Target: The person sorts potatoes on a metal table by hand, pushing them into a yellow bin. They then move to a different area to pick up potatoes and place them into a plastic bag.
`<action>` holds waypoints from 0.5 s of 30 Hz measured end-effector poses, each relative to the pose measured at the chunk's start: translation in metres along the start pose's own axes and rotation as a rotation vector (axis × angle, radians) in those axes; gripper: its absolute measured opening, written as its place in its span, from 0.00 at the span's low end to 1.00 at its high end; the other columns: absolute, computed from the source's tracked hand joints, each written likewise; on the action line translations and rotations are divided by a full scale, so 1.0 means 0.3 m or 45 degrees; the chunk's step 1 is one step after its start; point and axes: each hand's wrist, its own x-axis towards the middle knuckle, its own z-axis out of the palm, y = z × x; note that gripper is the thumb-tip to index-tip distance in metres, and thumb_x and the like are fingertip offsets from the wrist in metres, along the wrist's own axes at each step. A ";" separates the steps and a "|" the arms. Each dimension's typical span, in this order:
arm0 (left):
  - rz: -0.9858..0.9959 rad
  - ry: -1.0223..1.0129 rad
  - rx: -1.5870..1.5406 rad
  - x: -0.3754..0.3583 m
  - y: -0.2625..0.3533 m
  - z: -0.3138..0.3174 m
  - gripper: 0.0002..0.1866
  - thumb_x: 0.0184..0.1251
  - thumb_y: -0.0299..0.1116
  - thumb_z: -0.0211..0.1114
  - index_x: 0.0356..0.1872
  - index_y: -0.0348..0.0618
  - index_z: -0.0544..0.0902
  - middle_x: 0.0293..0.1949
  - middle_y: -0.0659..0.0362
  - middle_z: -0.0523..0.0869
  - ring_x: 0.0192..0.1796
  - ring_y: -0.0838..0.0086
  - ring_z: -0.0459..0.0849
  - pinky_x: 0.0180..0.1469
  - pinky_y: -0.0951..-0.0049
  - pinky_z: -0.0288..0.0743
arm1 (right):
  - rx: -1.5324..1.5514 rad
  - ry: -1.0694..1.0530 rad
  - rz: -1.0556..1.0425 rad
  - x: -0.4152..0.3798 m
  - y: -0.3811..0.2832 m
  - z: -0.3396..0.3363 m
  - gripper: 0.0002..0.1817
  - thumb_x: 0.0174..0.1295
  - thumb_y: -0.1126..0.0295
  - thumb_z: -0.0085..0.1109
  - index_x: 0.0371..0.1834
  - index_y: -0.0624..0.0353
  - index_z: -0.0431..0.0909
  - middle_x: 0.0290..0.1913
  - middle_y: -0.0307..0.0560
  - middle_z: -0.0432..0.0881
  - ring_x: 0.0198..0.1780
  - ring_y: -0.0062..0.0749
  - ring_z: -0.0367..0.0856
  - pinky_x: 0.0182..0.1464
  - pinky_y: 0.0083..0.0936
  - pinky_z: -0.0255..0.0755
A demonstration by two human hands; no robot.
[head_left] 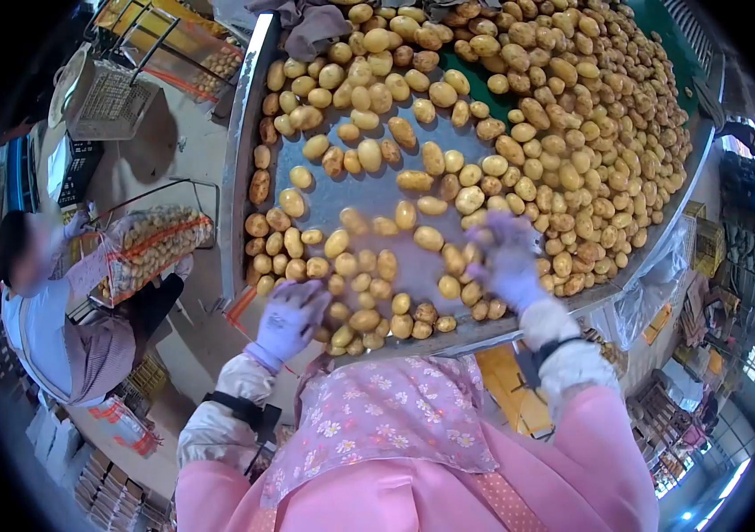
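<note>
Many potatoes [364,319] lie loose on a grey metal table [307,191], spread thinly at the left and heaped at the right. My left hand [291,317], in a pale purple glove, is at the table's near left edge against the potatoes; its fingers are bent over and what they hold, if anything, is hidden. My right hand [503,253], gloved the same way, is over potatoes right of the middle, its fingers spread and slightly blurred. Some potatoes between the hands look blurred.
A raised metal rim [243,160] borders the table's left side. Dark cloth [315,31] lies at the far left corner. At the left a person [58,328] sits by a cart with a netted sack of potatoes [158,239]. Crates [112,102] stand behind.
</note>
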 end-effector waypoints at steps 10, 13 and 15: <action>-0.282 0.740 -0.044 0.707 -0.164 -0.136 0.22 0.68 0.32 0.62 0.64 0.47 0.82 0.56 0.51 0.88 0.58 0.54 0.84 0.61 0.53 0.76 | 0.048 0.852 -0.252 0.592 -0.198 -0.087 0.26 0.65 0.62 0.60 0.67 0.47 0.73 0.68 0.52 0.75 0.70 0.52 0.73 0.71 0.52 0.64; -0.324 0.413 0.230 0.751 -0.178 -0.128 0.26 0.68 0.32 0.62 0.68 0.53 0.79 0.57 0.54 0.87 0.58 0.55 0.85 0.60 0.52 0.77 | 0.128 0.314 -0.132 0.620 -0.356 -0.039 0.20 0.64 0.65 0.60 0.60 0.48 0.77 0.61 0.49 0.79 0.60 0.45 0.82 0.59 0.44 0.76; -0.508 0.233 0.213 0.766 -0.162 -0.146 0.29 0.68 0.33 0.64 0.72 0.57 0.76 0.59 0.54 0.84 0.57 0.55 0.85 0.59 0.54 0.78 | 0.028 0.187 -0.005 0.608 -0.400 -0.046 0.23 0.64 0.69 0.62 0.64 0.51 0.75 0.65 0.48 0.76 0.56 0.41 0.85 0.57 0.39 0.76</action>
